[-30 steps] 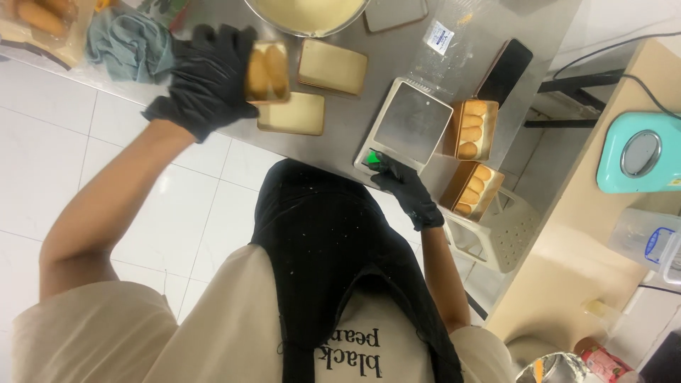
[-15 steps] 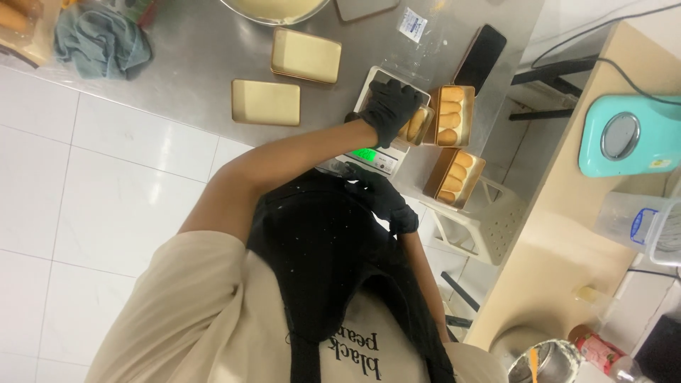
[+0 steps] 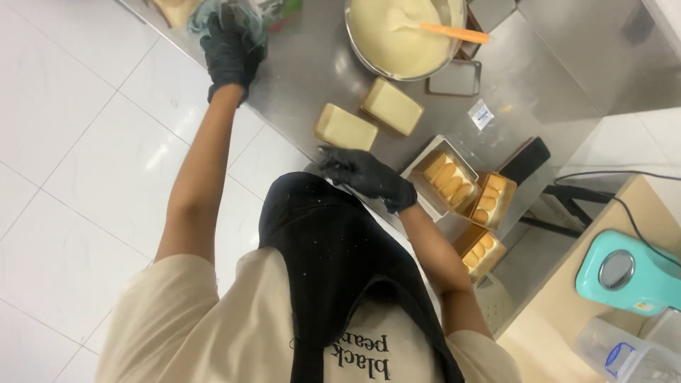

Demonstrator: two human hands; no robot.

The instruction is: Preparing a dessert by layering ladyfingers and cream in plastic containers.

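Observation:
My left hand point(image 3: 230, 46), in a black glove, reaches far left and grips a grey-blue cloth point(image 3: 206, 13) on the steel counter point(image 3: 312, 71). My right hand point(image 3: 362, 174), also gloved, rests with fingers spread at the counter's front edge and holds nothing. Just to its right, a loaf tin of sponge fingers point(image 3: 445, 179) sits on a white scale point(image 3: 420, 190). Two cream-filled tins point(image 3: 345, 128) point(image 3: 392, 106) lie beyond my right hand.
A big steel bowl of pale cream point(image 3: 397, 35) with an orange spatula point(image 3: 454, 32) stands at the back. Two more tins of sponge fingers point(image 3: 491, 200) point(image 3: 479, 252), an empty tin point(image 3: 454, 78), a black phone point(image 3: 526, 159) and a teal device point(image 3: 624, 273) are to the right.
My left hand set the tin of sponge fingers on the scale, then swung far left to the cloth. My right hand shifted left from the scale to the counter edge.

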